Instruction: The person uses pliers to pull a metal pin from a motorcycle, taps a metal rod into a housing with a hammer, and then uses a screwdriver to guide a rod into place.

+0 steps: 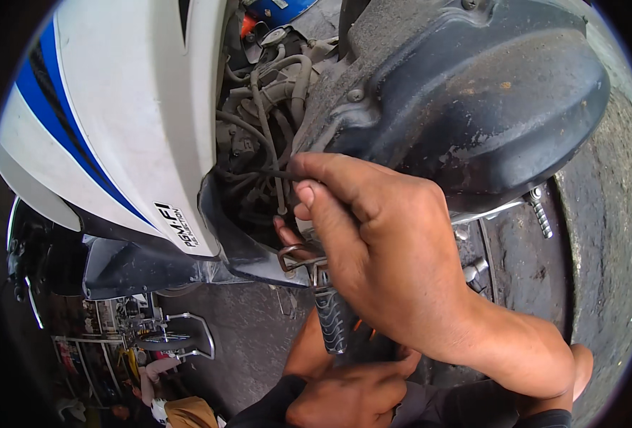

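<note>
My right hand (394, 235) reaches over the engine bay of a white, blue and black motor scooter (138, 107). Thumb and index finger pinch a thin dark cable (277, 173), which runs left in among the hoses. Below it, the fingertips of my left hand (287, 234) show near the lower end of a grey rubber hose (281, 203); the rest of that hand is hidden behind my right hand. Whether those fingers grip anything cannot be seen. Just under them is a metal bracket with a ribbed footpeg (330, 321).
A large dusty black engine-side cover (473, 107) fills the upper right. Beyond it another ribbed peg (541, 214) sticks out. Grimy concrete floor (237, 342) lies below. At lower left are a parked wheeled vehicle (170, 339) and another person (180, 406). A blue container (277, 8) stands at the top.
</note>
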Demonstrator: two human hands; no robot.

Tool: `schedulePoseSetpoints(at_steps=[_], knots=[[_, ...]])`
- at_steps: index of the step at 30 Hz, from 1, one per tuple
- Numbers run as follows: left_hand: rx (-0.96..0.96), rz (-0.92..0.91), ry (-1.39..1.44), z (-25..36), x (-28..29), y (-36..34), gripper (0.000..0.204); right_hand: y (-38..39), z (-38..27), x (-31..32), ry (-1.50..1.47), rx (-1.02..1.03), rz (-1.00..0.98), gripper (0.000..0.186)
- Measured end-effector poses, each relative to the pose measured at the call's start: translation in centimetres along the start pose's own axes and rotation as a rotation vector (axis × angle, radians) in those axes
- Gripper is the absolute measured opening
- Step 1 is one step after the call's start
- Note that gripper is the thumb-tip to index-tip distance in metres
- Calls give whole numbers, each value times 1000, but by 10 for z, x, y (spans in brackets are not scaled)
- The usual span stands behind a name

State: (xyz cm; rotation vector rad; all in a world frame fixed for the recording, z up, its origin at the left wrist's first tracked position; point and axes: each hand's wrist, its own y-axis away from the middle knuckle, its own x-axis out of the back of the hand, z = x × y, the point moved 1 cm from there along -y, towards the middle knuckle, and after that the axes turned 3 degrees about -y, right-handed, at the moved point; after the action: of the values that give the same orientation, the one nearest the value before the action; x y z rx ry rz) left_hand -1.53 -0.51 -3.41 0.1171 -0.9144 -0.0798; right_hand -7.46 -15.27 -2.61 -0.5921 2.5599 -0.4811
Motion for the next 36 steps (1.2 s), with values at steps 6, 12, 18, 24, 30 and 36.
schedulePoseSetpoints(at_steps=[6,12,18,24,30,36], knots=[[55,108,-87,-8,-12,-12,16,15,-9,27,225,-10,-91,22],[83,-84,-46,46,-20,16,15,26,-10,51,218,19,-113,25],[183,-283,0,66,-22,16,15,29,-8,53,181,4,-127,25],[129,-141,-15,44,-22,17,15,20,-19,49,173,46,-99,24],[129,118,-120,-6,-11,-16,17,15,-12,24,96,45,33,22],[123,217,-140,-17,-5,-17,19,9,4,-5,63,41,94,20]])
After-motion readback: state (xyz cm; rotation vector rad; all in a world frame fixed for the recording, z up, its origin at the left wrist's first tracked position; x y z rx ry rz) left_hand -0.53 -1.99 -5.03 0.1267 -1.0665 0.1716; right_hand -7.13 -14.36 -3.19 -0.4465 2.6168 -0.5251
